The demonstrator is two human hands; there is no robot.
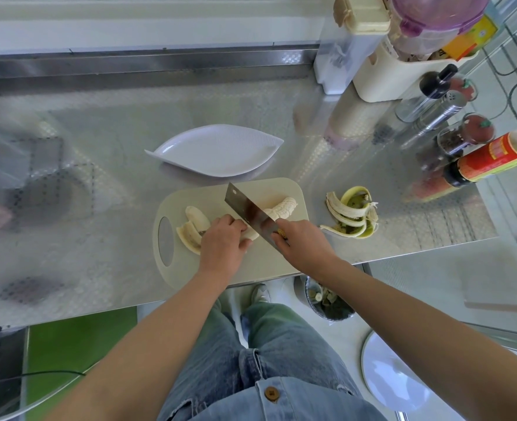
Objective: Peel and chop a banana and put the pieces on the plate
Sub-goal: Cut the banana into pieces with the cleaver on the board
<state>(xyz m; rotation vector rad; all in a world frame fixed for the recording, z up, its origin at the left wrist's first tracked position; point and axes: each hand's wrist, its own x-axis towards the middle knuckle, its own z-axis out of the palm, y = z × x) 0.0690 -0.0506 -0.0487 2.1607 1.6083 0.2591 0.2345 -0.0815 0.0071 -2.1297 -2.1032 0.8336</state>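
Here, your left hand (223, 240) clamps the soft peeled banana (195, 221) on one smooth beige cutting board (284, 186), your right hand (304, 242) grips one steel cleaver (246, 208), and one ribbed, leaf-shaped white plate (217, 150) sits just behind.

Embossed shiny metal counter (99, 123), matt plastic cutting board (281, 189), glossy white plate (217, 153) (ribbed rim), steel cleaver (245, 208).

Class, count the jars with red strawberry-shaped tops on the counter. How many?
2. The far jar stands beside the black-capped bottle; the near jar sits by the red-labelled bottle. More may be hidden.
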